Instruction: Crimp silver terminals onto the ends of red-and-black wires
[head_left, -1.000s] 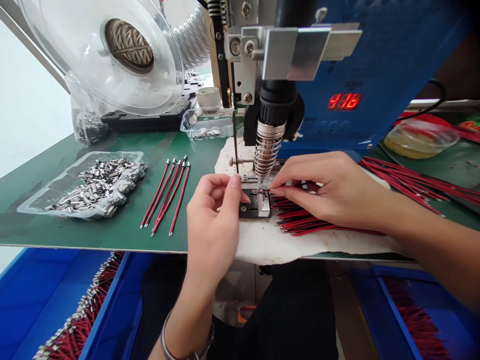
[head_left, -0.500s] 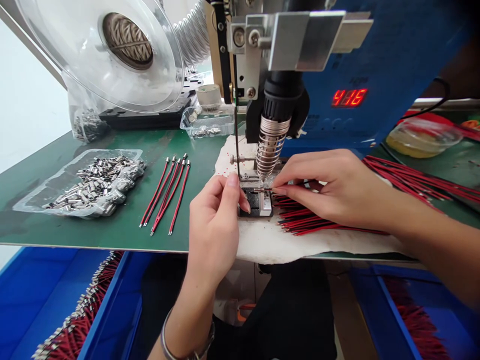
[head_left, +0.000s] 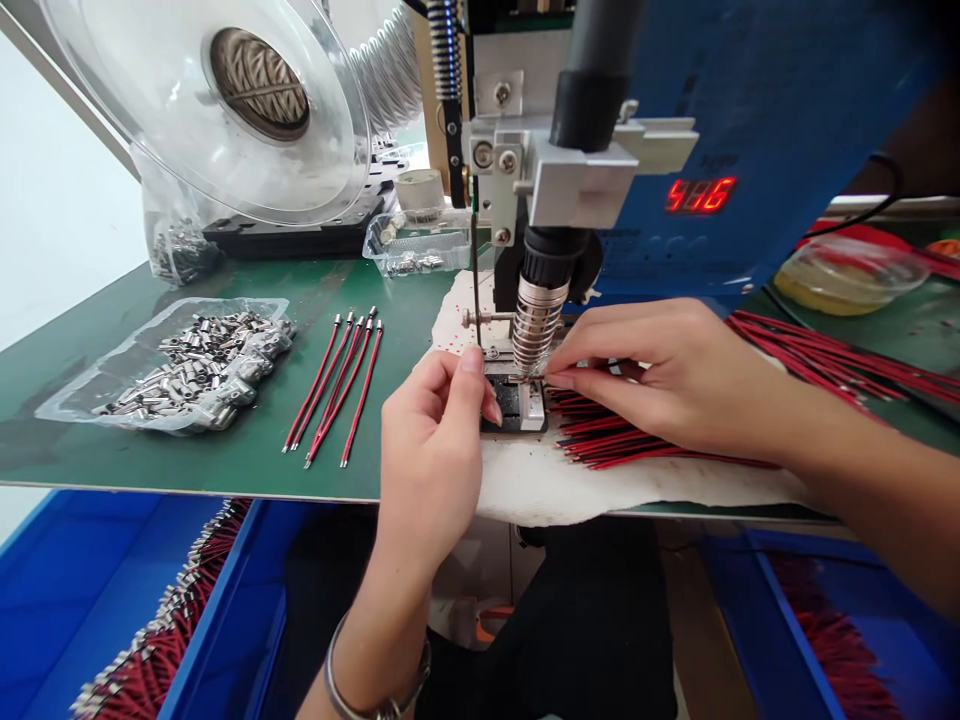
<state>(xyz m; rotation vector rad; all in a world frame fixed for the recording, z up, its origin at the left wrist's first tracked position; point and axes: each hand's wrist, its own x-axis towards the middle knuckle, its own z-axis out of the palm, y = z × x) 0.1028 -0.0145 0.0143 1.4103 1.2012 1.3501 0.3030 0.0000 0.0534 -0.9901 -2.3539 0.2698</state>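
My right hand pinches a thin wire by its end, just right of the small black fixture with a silver block. The wire tip lies under the spring-wrapped soldering iron, which reaches down to the fixture. My left hand is closed at the fixture's left side, thumb against curled fingers; whatever it holds is hidden. Beneath my right hand lies a bundle of red and black wires on a pale sheet.
A clear tray of metal barrel connectors stands left, beside several wires with metal ends. The blue soldering machine shows red digits. More red wires lie right. Blue bins sit below the table edge.
The soldering iron and its bracket have come down toward the fixture. Both hands stay in nearly the same place.
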